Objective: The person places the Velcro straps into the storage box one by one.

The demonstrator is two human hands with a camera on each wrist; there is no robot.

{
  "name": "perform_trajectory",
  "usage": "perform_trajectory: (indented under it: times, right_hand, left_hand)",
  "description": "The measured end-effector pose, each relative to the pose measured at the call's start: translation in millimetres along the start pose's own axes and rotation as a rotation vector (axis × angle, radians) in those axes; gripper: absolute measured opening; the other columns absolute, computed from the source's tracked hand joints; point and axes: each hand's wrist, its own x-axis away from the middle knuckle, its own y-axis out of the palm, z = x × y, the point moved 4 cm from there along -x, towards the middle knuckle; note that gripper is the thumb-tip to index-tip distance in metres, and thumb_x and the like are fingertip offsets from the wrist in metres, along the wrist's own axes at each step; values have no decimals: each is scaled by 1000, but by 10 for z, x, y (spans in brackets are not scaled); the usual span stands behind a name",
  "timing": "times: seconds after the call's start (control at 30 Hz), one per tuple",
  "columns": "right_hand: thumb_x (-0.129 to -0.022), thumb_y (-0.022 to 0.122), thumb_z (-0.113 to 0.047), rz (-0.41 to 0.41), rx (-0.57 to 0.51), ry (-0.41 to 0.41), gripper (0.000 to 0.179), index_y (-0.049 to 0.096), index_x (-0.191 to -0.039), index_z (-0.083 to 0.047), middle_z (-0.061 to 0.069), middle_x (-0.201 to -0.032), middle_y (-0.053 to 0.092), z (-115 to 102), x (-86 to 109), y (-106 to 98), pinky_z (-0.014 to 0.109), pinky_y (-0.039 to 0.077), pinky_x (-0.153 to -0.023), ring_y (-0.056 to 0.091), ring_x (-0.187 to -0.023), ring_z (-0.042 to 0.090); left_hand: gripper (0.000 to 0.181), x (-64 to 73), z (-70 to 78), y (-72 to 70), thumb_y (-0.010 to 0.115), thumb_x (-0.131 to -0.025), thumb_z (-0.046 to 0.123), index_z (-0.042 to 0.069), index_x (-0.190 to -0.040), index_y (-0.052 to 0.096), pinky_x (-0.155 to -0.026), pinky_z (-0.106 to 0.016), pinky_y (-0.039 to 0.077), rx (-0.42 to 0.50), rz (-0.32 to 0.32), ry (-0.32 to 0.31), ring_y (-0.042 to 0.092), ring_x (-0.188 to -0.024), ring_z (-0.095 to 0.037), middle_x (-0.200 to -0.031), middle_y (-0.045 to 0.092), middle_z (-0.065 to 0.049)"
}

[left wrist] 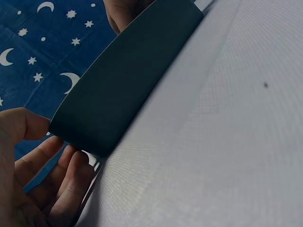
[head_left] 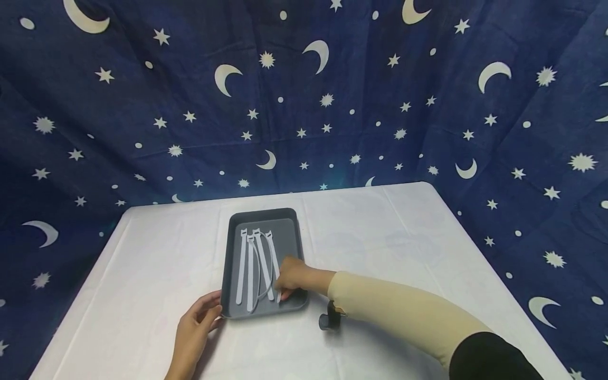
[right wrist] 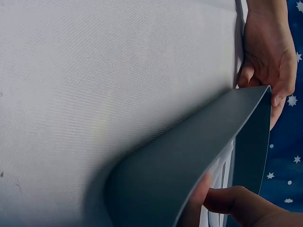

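Note:
A dark grey tray (head_left: 228, 264) lies on the white-covered table. Inside it, several white cable straps (head_left: 250, 274) with slotted heads lie lengthwise, side by side, and a thin grey cord (head_left: 259, 269) loops across them. My left hand (head_left: 197, 322) grips the tray's near left corner, thumb at the rim and fingers against the outer wall (left wrist: 118, 75). Reaching over the near right side, my right hand (head_left: 292, 277) is down in the tray. Its thumb and fingers (right wrist: 227, 201) pinch the rightmost cable strap near its lower end. The tray wall partly hides those fingertips in the right wrist view.
A white cloth (head_left: 404, 253) covers the table around the tray. Behind the table hangs a dark blue curtain (head_left: 285, 132) with moons and stars. A small black device (head_left: 331, 319) is strapped at my right wrist, below the beige sleeve (head_left: 394, 301).

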Motion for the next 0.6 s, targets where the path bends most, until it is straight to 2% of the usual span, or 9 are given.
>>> perform_trajectory:
  times: [0.1,0.2,0.27,0.4,0.5,0.57,0.6]
  right_hand:
    - [-74,71,7,20,34,10,15,56,-74,7,11,-51,60,-2,-30,4,28,60,-49,71,-57,30]
    - [-74,74,6,29,42,11,26,54,-89,12,12,-53,58,2,-43,16,29,60,-47,71,-55,31]
    - [-74,74,6,27,31,7,30,52,-94,12,11,-56,57,11,-42,24,29,60,-47,69,-51,29]
    - [-76,73,5,23,-24,-31,30,50,-96,7,9,-59,55,38,-4,-25,32,61,-49,61,-43,20]
    - [-79,71,0,40,-54,-118,26,54,-99,4,7,-63,58,52,83,-163,31,60,-49,58,-46,15]
    - [-81,69,-2,66,-50,-203,28,56,-105,1,5,-69,61,62,170,-304,26,57,-50,58,-53,14]
    - [-81,68,-3,89,-26,-255,29,57,-108,0,4,-71,62,70,215,-382,24,55,-51,59,-56,14]
  left_hand:
    - [34,-26,11,14,60,-96,23,11,-129,61,-81,-23,61,-4,6,6,67,-100,-6,-123,66,-14]
    - [34,-38,14,29,59,-96,22,10,-129,61,-81,-23,61,0,8,7,67,-108,-22,-123,66,-15]
    - [35,-36,10,34,59,-96,22,10,-129,60,-81,-23,61,0,4,3,65,-112,-28,-124,65,-16]
    - [36,-33,2,37,60,-96,24,11,-130,60,-82,-24,61,5,-11,-8,65,-112,-25,-125,64,-15]
    - [37,-15,16,5,60,-97,27,12,-131,60,-78,-24,62,5,-16,0,68,-105,-17,-125,65,-15]
    - [35,5,54,-59,61,-97,27,11,-128,61,-72,-22,62,-41,29,41,70,-97,-14,-121,67,-14]
    - [33,12,91,-105,63,-97,24,10,-127,63,-67,-21,62,-81,67,88,71,-92,-15,-116,68,-14]
